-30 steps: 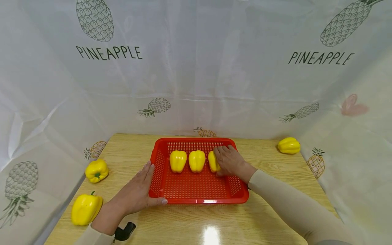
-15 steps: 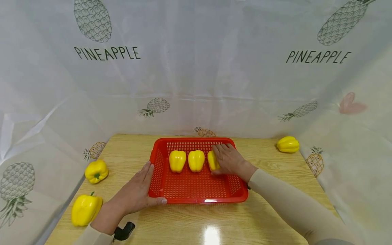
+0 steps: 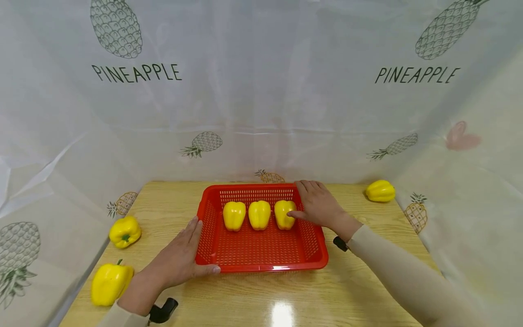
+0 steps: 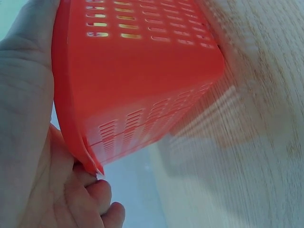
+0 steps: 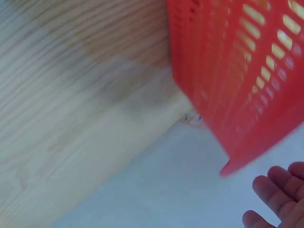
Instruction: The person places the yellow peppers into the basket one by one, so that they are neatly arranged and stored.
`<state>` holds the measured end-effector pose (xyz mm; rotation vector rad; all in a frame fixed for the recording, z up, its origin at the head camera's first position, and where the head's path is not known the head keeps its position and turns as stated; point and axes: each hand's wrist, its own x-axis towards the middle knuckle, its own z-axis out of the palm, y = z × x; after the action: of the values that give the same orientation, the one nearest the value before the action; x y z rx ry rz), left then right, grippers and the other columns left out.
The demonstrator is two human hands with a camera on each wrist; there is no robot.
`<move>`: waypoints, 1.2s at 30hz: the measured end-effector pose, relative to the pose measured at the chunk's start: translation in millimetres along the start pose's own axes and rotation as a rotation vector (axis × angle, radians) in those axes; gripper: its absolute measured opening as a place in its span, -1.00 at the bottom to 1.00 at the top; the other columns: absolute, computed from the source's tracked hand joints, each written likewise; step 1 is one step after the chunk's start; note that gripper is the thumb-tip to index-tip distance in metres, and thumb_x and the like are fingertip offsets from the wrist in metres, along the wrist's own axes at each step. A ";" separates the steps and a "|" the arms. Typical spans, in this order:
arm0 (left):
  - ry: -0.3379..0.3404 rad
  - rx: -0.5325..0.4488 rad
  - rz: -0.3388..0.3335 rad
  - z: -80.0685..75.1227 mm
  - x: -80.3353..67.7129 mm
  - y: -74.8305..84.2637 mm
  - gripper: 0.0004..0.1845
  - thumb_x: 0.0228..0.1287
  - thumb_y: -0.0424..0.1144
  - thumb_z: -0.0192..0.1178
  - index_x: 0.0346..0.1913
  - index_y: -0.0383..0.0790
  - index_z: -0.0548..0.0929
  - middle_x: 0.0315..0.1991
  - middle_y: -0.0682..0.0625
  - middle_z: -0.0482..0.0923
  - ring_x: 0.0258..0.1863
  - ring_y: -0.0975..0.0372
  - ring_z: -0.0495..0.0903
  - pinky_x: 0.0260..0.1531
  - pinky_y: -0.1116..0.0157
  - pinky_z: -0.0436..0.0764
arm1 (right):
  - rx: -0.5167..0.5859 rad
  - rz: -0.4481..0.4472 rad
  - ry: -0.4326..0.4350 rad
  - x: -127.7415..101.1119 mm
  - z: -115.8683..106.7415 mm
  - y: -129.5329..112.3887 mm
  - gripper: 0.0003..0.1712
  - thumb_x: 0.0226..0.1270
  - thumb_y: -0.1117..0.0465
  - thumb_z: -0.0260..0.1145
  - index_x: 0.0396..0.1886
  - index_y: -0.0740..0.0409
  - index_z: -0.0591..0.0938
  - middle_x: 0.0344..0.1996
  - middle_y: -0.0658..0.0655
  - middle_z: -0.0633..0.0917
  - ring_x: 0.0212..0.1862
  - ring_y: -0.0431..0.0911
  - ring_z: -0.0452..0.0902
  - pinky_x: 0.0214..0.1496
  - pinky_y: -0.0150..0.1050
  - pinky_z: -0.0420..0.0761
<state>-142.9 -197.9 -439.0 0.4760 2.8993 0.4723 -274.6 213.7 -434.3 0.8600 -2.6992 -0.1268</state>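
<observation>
A red plastic basket (image 3: 261, 268) with slotted walls stands on the table, holding three yellow bell peppers in a row: a left one (image 3: 234, 217), a middle one (image 3: 259, 215) and a right one (image 3: 283, 209). My left hand (image 3: 175, 259) holds the basket's front left corner, thumb over the front rim and fingers along the left side; the left wrist view shows its fingertips below the rim. Over the right back rim, my right hand (image 3: 320, 202) has its fingers spread loosely, the thumb overlapping the right pepper. In the right wrist view those fingers (image 5: 280, 190) appear beside the rim, holding nothing.
On the table's left side lie two more yellow bell peppers, a farther one (image 3: 125, 231) and a nearer one (image 3: 111, 284). Another bell pepper (image 3: 380, 190) lies at the back right. A pineapple-print curtain (image 3: 261, 91) surrounds the wooden table (image 3: 229, 299) at its back and sides.
My right hand has let go of the right bell pepper and moved up and right to the basket's rim, exposing more of the pepper. My left hand stays at the basket's corner.
</observation>
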 end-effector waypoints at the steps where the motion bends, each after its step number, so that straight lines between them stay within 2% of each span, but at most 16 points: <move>1: 0.001 0.001 0.000 0.1 -0.1 0.0 0.48 0.08 0.60 0.30 0.67 -0.48 -0.07 0.70 -0.40 -0.18 0.62 -0.34 0.08 0.52 -0.28 0.25 | 0.005 0.015 0.015 -1.9 -1.2 3.6 0.16 0.33 -0.47 0.35 0.50 0.39 0.35 0.34 0.37 0.57 0.37 0.25 0.52 0.46 0.18 0.51; 8: 0.006 0.001 -0.003 1.3 0.9 -0.2 0.50 0.05 0.65 0.26 0.67 -0.49 -0.05 0.70 -0.39 -0.17 0.62 -0.33 0.09 0.52 -0.28 0.25 | 0.017 0.127 0.096 -20.4 -2.7 34.4 0.11 0.33 -0.40 0.40 0.45 0.43 0.38 0.28 0.42 0.58 0.28 0.31 0.56 0.35 0.25 0.58; 16: 0.003 -0.003 -0.011 2.3 1.3 -0.1 0.48 0.07 0.60 0.32 0.67 -0.46 -0.05 0.71 -0.37 -0.17 0.61 -0.35 0.10 0.50 -0.29 0.28 | 0.027 0.231 0.251 -47.6 5.6 77.7 -0.02 0.33 -0.15 0.51 0.33 0.59 0.40 0.14 0.56 0.58 0.16 0.42 0.54 0.20 0.32 0.60; 21: 0.007 -0.008 -0.011 2.2 1.0 0.3 0.48 0.06 0.59 0.33 0.67 -0.46 -0.05 0.71 -0.37 -0.16 0.61 -0.35 0.10 0.49 -0.29 0.30 | -0.039 0.290 0.305 -66.3 19.9 109.3 -0.06 0.27 -0.07 0.57 0.24 0.63 0.40 0.04 0.59 0.58 0.05 0.46 0.54 0.08 0.32 0.62; 25: 0.006 -0.010 -0.012 1.9 0.2 -0.2 0.49 0.06 0.60 0.31 0.68 -0.46 -0.07 0.71 -0.36 -0.17 0.62 -0.34 0.09 0.49 -0.29 0.30 | -0.069 0.353 0.301 -79.0 27.1 128.5 -0.05 0.24 -0.05 0.59 0.22 0.64 0.38 0.04 0.59 0.55 0.03 0.48 0.52 -0.01 0.34 0.61; 32: 0.002 -0.013 -0.016 1.2 0.0 -0.4 0.48 0.07 0.59 0.32 0.68 -0.45 -0.08 0.71 -0.36 -0.17 0.61 -0.36 0.09 0.48 -0.30 0.31 | -0.079 0.465 0.230 -95.1 32.0 155.2 -0.08 0.32 -0.03 0.55 0.20 0.67 0.34 0.06 0.64 0.48 0.03 0.53 0.46 -0.03 0.39 0.56; 36: 0.002 -0.011 -0.019 0.4 -0.9 1.2 0.48 0.06 0.59 0.32 0.68 -0.45 -0.08 0.71 -0.36 -0.16 0.62 -0.34 0.09 0.48 -0.28 0.33 | -0.052 0.538 0.158 -102.9 35.6 168.0 -0.08 0.36 -0.06 0.51 0.15 0.68 0.31 0.05 0.65 0.45 0.01 0.53 0.42 -0.07 0.38 0.53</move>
<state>-141.7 -197.0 -438.9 0.4466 2.8990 0.4862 -298.6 409.9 -465.7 0.1035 -2.6566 -0.0080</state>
